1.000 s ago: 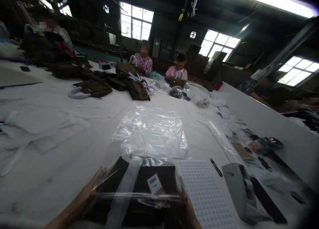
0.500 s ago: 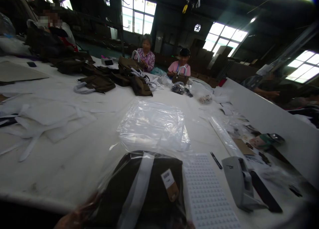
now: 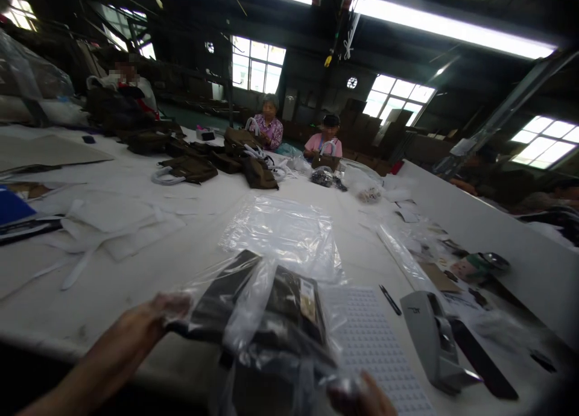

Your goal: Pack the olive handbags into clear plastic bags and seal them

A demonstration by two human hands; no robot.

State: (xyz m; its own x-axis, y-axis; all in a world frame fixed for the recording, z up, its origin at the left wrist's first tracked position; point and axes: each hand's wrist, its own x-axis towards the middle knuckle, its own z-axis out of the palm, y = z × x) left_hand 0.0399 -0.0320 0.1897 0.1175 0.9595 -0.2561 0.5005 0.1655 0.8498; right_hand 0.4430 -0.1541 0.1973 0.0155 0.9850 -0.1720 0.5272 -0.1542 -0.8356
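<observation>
The left hand (image 3: 151,316) is coming in from the lower left, fingers curled and closing on the left edge of the clear plastic bag (image 3: 253,319) that is wrapping a dark handbag (image 3: 275,307); the pinch is sitting on film, and I cannot tell whether the fingertips are also catching the handbag's own corner underneath. The right hand (image 3: 357,395) is showing only partly at the bottom edge, fingers seeming bunched around loose film at the bag's lower right, though blur is keeping the exact closure uncertain. The bagged handbag is being held just off the white table (image 3: 108,283), tilted, its long axis running from near left, low by the left hand, up and away toward the far right, with the swing tag (image 3: 308,300) facing up on the right half. So the load is lying between the two hands, to the right of the left fingers and up-left of the right ones; the left hand is looking the closer and firmer of the two. A sheet of small stickers (image 3: 375,343) is lying on the table just right of the parcel, a grey tape dispenser (image 3: 429,337) beyond that. A stack of empty clear bags (image 3: 283,232) is resting further out along the same line. Other people are working at the far end, well apart.
</observation>
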